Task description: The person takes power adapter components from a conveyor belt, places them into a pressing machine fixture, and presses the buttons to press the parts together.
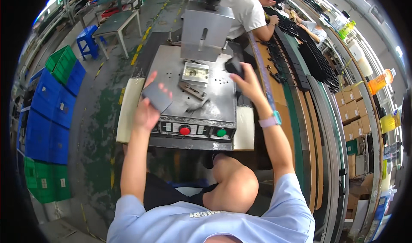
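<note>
Centrally, left hand (148,110) grips a flat dark grey panel (157,96) at the press machine's (201,75) left edge. Right hand (249,84) closes on a small black part (234,66), right of the metal fixture (195,72). Red button (184,130) and green button (221,132) sit below.

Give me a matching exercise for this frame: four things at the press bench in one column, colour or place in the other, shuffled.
1. left hand
2. right hand
3. red button
4. green button

a. front panel, right side
b. holds a small black part
c. front panel, left side
d. holds a flat grey panel

Pairs: 1-d, 2-b, 3-c, 4-a
</note>
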`<state>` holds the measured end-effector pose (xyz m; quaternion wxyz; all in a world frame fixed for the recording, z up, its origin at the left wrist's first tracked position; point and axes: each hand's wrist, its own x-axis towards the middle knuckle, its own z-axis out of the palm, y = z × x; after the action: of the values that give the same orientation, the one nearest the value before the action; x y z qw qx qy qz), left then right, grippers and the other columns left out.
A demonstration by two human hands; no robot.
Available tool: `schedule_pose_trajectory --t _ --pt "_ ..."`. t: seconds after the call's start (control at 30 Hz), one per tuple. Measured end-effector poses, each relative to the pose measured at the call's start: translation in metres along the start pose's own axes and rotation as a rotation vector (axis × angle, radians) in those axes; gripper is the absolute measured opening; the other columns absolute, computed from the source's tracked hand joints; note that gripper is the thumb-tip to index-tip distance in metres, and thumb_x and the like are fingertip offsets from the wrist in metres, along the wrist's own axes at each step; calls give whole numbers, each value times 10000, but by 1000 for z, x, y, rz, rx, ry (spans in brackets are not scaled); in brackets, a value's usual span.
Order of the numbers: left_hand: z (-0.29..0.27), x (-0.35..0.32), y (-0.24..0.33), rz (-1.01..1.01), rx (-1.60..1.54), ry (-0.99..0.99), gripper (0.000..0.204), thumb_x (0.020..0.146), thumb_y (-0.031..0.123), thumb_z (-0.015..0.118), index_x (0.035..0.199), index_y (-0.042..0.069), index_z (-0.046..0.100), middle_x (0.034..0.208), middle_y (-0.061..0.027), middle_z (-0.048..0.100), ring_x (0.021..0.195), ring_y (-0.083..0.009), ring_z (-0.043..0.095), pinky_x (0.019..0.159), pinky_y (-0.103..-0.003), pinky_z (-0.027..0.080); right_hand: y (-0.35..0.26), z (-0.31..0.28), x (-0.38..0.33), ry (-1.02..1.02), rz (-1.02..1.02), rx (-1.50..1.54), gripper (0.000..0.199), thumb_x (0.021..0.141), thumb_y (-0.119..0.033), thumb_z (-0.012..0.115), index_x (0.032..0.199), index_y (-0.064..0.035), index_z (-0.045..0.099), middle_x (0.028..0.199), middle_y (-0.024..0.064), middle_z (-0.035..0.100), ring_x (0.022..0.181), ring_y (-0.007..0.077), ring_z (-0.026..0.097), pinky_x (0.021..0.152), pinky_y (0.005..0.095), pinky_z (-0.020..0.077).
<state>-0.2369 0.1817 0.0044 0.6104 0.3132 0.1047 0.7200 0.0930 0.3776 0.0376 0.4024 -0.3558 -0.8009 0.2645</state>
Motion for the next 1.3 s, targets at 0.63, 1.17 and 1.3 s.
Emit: schedule_pose_trajectory --t 0.63,1.17,1.3 --pt "-36 -126 -4 181 1515 467 466 814 34 774 1234 41 571 1153 -148 668 1083 -346 657 961 -406 498 -72 51 -124 -596 -105 -845 1322 614 -409 948 1647 -140 167 1654 228 245 1533 426 238 1195 657 251" --pt "154 -64 -87 -176 901 -344 701 1081 469 421 1614 68 203 1573 -167 411 1474 -301 377 1202 -463 274 -114 -225 -150 162 182 -75 592 932 -340 770 1335 35 554 1225 114 641 1095 155 598 913 319 515" --pt "127 -84 -100 -353 907 -298 647 1085 441 430 1580 54 278 1482 -156 490 1363 -265 489 1129 -422 363 -105 -348 -223 435 371 -839 489 920 -360 765 1262 -40 625 1076 145 694 983 240 654 891 379 522"
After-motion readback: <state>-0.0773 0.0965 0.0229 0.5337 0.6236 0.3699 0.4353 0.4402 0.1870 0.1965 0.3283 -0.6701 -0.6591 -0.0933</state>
